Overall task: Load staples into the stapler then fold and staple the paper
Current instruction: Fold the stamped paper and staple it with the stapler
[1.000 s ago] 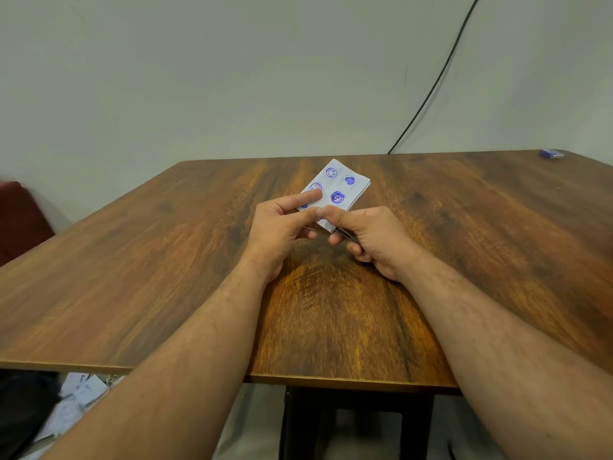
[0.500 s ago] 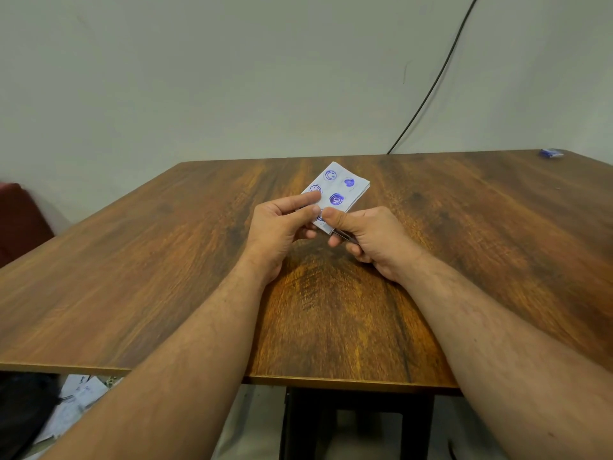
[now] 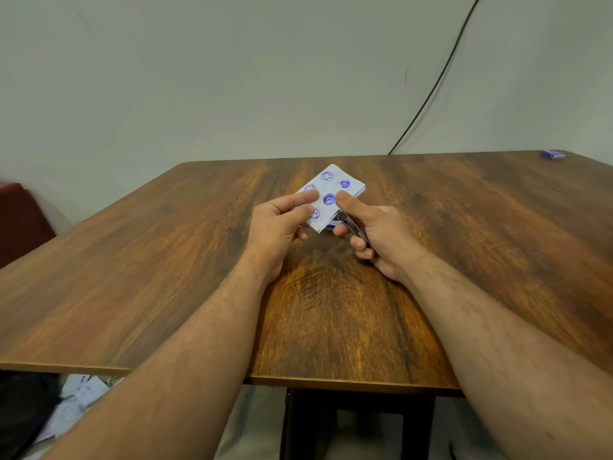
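Observation:
A folded white paper (image 3: 335, 185) with purple stamped faces is held just above the wooden table (image 3: 166, 277), near its middle. My left hand (image 3: 282, 227) pinches the paper's left edge between thumb and fingers. My right hand (image 3: 374, 234) grips a small metal stapler (image 3: 351, 225) whose jaws sit at the paper's near right corner, with the thumb resting on top of the paper. Most of the stapler is hidden inside the right palm.
A small blue box (image 3: 553, 154) lies at the table's far right corner. A black cable (image 3: 431, 91) runs down the wall behind. A dark red seat (image 3: 20, 220) stands at the left. Papers (image 3: 73, 403) lie on the floor below the table's near edge.
My two hands have spread slightly apart on the paper, and my right thumb has slid further onto it. The paper stays in about the same place.

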Action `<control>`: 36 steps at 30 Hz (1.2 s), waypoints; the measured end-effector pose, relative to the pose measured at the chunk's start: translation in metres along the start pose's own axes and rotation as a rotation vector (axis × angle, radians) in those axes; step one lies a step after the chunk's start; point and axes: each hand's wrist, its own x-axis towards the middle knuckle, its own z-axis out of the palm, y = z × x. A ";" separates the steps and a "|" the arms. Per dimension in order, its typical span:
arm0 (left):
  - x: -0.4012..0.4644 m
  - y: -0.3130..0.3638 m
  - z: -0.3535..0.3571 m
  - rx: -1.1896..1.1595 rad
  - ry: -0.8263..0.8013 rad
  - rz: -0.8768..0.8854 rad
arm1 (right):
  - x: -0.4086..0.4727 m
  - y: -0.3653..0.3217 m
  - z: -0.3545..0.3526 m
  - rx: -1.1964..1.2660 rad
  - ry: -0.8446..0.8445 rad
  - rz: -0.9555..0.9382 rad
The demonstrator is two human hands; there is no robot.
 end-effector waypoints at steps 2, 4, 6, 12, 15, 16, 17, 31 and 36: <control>-0.001 -0.001 0.001 0.062 -0.015 0.029 | 0.000 0.000 0.000 -0.010 -0.005 0.007; -0.003 -0.001 0.002 0.115 -0.024 0.040 | 0.000 0.001 0.001 -0.027 -0.014 0.016; -0.004 0.000 0.002 0.137 -0.038 0.041 | 0.000 0.001 0.001 -0.034 -0.033 0.015; -0.004 0.001 0.002 0.149 -0.069 0.021 | 0.000 0.003 -0.002 -0.033 -0.117 0.022; -0.002 0.001 0.002 0.186 -0.085 -0.008 | 0.001 0.003 -0.003 -0.013 -0.112 0.043; -0.003 0.001 0.002 0.206 -0.089 -0.014 | 0.001 0.003 -0.003 -0.008 -0.107 0.047; -0.003 0.001 0.002 0.221 -0.091 -0.019 | 0.002 0.003 -0.003 -0.005 -0.106 0.046; -0.007 0.004 0.000 0.130 -0.187 -0.015 | 0.004 0.004 -0.002 -0.015 -0.062 0.018; -0.007 0.004 0.000 0.128 -0.185 -0.024 | 0.002 0.003 -0.002 -0.019 -0.069 0.016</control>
